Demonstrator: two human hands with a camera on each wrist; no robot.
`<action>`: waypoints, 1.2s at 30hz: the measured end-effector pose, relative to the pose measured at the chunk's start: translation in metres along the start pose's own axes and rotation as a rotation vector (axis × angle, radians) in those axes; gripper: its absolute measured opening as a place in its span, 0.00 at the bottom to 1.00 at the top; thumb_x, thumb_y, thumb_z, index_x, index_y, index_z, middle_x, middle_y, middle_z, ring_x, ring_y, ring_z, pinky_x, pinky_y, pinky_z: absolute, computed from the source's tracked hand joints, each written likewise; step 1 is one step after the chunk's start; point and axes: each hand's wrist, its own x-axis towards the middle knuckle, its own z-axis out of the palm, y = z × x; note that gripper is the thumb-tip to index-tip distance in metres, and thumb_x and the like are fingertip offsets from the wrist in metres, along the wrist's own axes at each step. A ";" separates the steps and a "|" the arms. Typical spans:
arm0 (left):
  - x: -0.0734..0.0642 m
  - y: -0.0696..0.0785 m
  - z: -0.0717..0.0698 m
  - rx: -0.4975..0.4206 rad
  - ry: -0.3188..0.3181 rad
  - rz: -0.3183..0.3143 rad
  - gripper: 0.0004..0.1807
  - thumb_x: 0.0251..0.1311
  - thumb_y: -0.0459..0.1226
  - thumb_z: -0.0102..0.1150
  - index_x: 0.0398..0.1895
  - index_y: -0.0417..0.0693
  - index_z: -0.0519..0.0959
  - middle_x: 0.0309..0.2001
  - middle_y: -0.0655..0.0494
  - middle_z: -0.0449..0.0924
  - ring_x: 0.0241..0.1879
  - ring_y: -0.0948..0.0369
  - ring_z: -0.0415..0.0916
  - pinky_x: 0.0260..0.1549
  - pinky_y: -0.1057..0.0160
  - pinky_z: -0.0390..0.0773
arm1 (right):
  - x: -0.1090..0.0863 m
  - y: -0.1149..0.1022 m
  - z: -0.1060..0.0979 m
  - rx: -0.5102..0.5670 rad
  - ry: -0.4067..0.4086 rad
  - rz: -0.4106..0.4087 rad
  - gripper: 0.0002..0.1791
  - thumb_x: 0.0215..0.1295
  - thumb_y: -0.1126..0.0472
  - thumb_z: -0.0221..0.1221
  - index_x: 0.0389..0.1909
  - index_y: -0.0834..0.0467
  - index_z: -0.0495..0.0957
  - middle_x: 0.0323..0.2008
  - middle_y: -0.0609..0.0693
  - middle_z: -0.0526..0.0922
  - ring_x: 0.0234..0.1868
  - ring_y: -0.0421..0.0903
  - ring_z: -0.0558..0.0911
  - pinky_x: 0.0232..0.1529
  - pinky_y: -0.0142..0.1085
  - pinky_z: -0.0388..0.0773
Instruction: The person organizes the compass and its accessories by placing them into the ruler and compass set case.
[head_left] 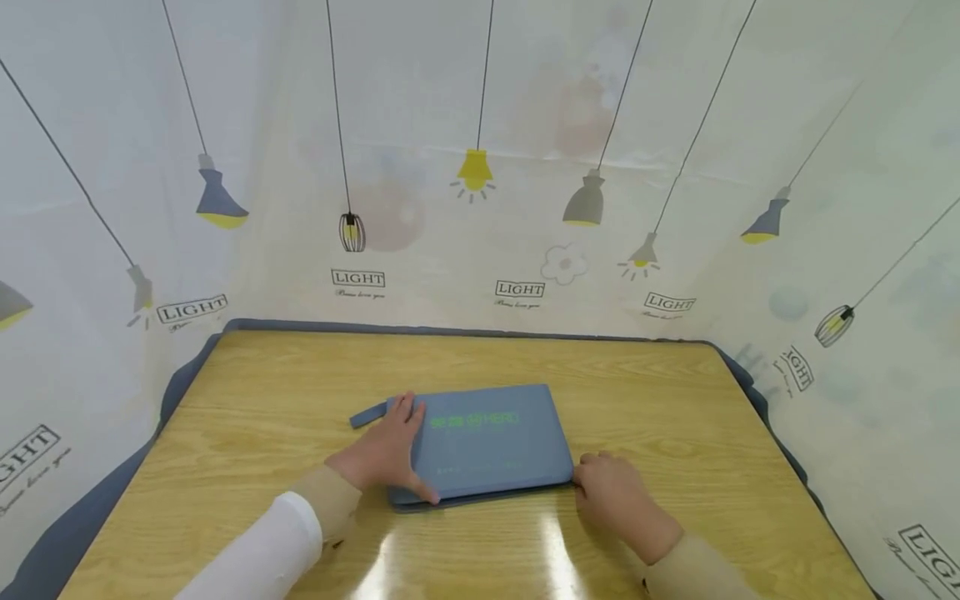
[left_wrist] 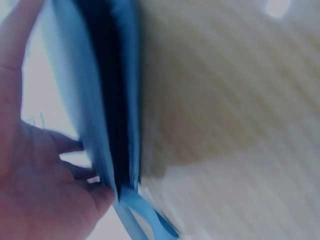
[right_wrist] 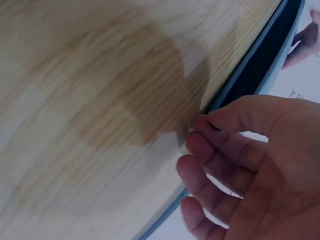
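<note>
A flat blue-grey zip pouch [head_left: 491, 442] with green printing lies on the table, a wrist strap [head_left: 369, 415] sticking out at its left. Its near edge gapes, and in the left wrist view a dark opening [left_wrist: 114, 95] runs between the two sides. My left hand [head_left: 390, 446] rests spread on the pouch's left part, thumb at the near edge. At the near right corner, my right hand [head_left: 617, 498] pinches the pouch's edge between thumb and index finger. In the right wrist view the fingertips [right_wrist: 202, 122] meet at the end of the opening; what exactly they grip is hidden.
The wood-grain table [head_left: 300, 375] extends around the pouch on every side. Behind it and at both sides hangs a pale curtain [head_left: 450, 267] printed with lamps. Dark blue edging [head_left: 420, 329] lines the table's back.
</note>
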 end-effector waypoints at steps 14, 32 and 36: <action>0.000 0.009 0.000 0.017 0.148 -0.213 0.60 0.37 0.65 0.68 0.62 0.26 0.64 0.56 0.32 0.70 0.55 0.40 0.68 0.53 0.45 0.71 | 0.037 0.016 0.004 0.119 -0.092 0.201 0.13 0.58 0.64 0.59 0.15 0.56 0.74 0.19 0.49 0.76 0.20 0.44 0.73 0.19 0.39 0.70; -0.034 0.073 0.013 0.040 -0.009 -0.123 0.58 0.30 0.49 0.79 0.65 0.31 0.62 0.47 0.35 0.78 0.44 0.48 0.78 0.44 0.53 0.79 | 0.141 0.035 0.026 0.071 -0.087 0.332 0.14 0.68 0.68 0.44 0.36 0.59 0.80 0.36 0.56 0.79 0.39 0.54 0.81 0.38 0.48 0.80; -0.032 0.080 0.019 0.052 0.018 -0.161 0.54 0.30 0.47 0.79 0.63 0.30 0.66 0.46 0.37 0.79 0.42 0.50 0.79 0.40 0.55 0.80 | 0.144 0.035 0.028 0.070 -0.098 0.322 0.15 0.69 0.68 0.44 0.40 0.59 0.80 0.39 0.56 0.79 0.43 0.54 0.81 0.42 0.48 0.80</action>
